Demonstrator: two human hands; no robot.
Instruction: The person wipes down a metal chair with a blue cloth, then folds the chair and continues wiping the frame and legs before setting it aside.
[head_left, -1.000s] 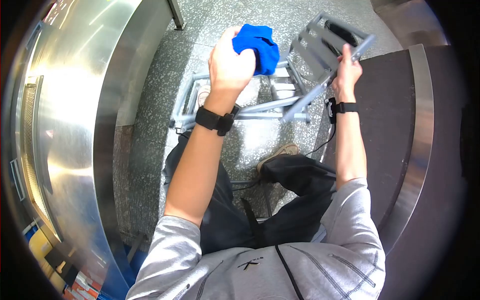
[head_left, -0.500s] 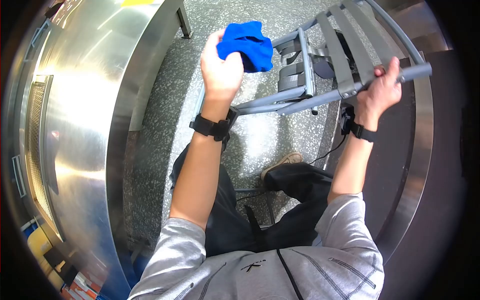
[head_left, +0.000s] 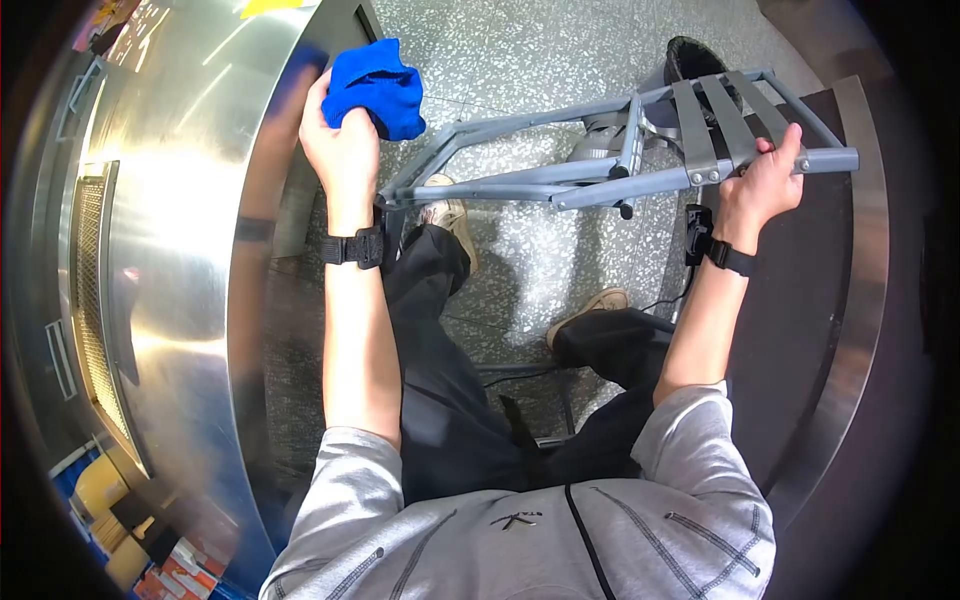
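Note:
My left hand (head_left: 342,150) is closed around a bunched blue cloth (head_left: 378,90), with the fingers partly hidden behind it. The cloth is raised at the upper left, beside the steel counter and near the left end of a grey tubular metal folding frame (head_left: 500,193). My right hand (head_left: 762,188) grips the right end of this frame, where flat grey straps (head_left: 704,130) are riveted across the tubes. The thumb sticks up and the other fingers are mostly hidden. The frame is held above the floor, lying sideways across my view.
A stainless steel counter (head_left: 180,300) with a perforated panel (head_left: 90,300) runs along my left. To the right is a dark surface with a metal edge (head_left: 850,330). Beyond the frame stands a dark round bin-like object (head_left: 690,62). The speckled floor (head_left: 500,270) lies below.
My left hand has moved left with the blue cloth, towards the counter. The frame has tilted so its straps look more foreshortened. My right hand keeps its grip, and another shoe has come into view.

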